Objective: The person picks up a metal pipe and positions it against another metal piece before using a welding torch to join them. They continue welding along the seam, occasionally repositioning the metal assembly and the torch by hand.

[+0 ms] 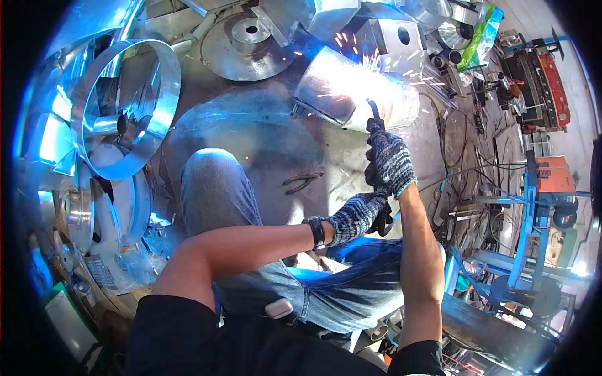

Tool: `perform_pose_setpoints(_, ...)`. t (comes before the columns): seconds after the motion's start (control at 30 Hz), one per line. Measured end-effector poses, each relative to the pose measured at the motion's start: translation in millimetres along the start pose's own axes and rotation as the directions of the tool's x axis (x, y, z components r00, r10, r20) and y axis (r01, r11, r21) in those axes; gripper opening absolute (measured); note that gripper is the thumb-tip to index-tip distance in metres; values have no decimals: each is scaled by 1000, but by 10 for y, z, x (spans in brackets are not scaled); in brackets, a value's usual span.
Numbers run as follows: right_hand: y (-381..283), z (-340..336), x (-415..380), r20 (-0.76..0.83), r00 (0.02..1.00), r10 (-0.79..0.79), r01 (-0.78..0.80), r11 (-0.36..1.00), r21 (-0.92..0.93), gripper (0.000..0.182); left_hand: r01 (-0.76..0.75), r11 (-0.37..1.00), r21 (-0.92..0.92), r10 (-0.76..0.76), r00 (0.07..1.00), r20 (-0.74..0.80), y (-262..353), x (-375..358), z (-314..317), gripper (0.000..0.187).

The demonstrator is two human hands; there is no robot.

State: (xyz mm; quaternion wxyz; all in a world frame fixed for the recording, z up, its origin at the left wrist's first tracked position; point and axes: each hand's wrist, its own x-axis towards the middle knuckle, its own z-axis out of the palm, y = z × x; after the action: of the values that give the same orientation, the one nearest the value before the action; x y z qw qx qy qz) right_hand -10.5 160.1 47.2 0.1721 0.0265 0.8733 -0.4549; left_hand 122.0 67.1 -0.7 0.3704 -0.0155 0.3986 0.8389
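Observation:
My right hand [394, 164], in a grey knitted glove, is closed around a black welding torch [375, 125]. My left hand [359, 217], gloved the same way, grips the lower part of that torch below it. The torch's tip points at a metal cylinder [323, 94] lying on its side, where a glaring white-blue arc throws orange sparks. Glare hides the contact point and much of the cylinder's surface. A pair of pliers [303, 182] lies on the floor, left of my hands.
A flat metal disc with a hub [241, 53] lies beyond the cylinder. At left stands a large metal ring [172, 94]. Cables and scrap [461, 144] are strewn at right, near an orange machine [555, 175]. My bent knee [216, 172] is close by.

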Motion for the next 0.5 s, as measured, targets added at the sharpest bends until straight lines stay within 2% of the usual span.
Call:
perform_pose_setpoints(0.03,-122,18,-43,-29,981,190,-188,981,56,58,13,1000,-11,-13,1000,0,-11,11,-1,46)
perform_pose_setpoints(0.07,-54,4,-25,-29,981,190,-188,981,55,58,27,999,-22,-27,1000,-1,-22,20,0,46)
perform_pose_setpoints(0.13,63,-18,5,44,998,-40,41,999,-26,57,28,998,-50,-29,999,-17,-15,3,29,47)
perform_pose_setpoints(0.17,103,-27,23,44,998,-41,42,999,-26,57,30,997,-78,-32,999,-33,-9,-3,39,47)
perform_pose_setpoints(0.23,-22,7,-21,6,994,111,-111,993,46,56,31,996,-82,-34,999,-38,-17,8,35,46)
perform_pose_setpoints(0.33,-206,26,-104,-14,979,203,-201,976,77,56,38,992,-118,-43,998,-45,-36,28,40,45)
perform_pose_setpoints(0.37,-77,2,-59,-15,979,203,-201,977,77,56,44,988,-149,-51,998,-48,-41,33,42,45)
perform_pose_setpoints(0.43,334,-73,97,56,987,-154,157,986,-53,57,35,986,-164,-40,999,-27,-81,48,27,45)
perform_pose_setpoints(0.5,393,-87,131,62,985,-161,164,985,-52,57,25,983,-180,-27,1000,-8,-68,34,32,44)
